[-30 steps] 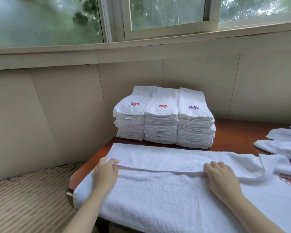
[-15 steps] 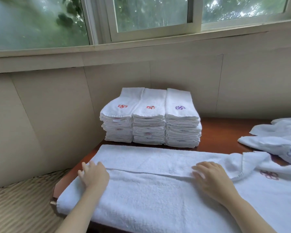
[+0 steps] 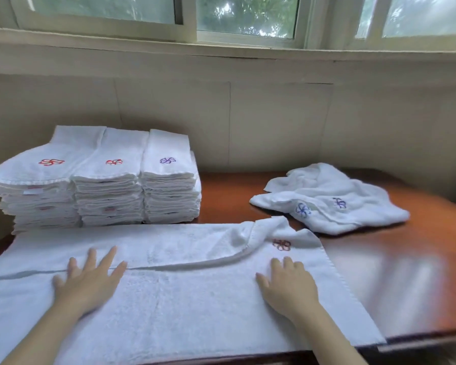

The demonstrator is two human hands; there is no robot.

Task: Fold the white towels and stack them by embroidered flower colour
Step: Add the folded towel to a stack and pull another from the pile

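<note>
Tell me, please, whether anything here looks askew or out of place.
On the front towel, the folded edge bunches and curves at its right end, beside the dark red flower, instead of lying straight. Behind it, unfolded towels lie crumpled.

No readable text or numbers; red-striped tags (image 3: 110,208) on the stacked towels (image 3: 108,180) too small and blurred.

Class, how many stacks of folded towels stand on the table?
3, side by side at the back left: left stack and middle stack, embroidered red; right stack, purple.
</note>
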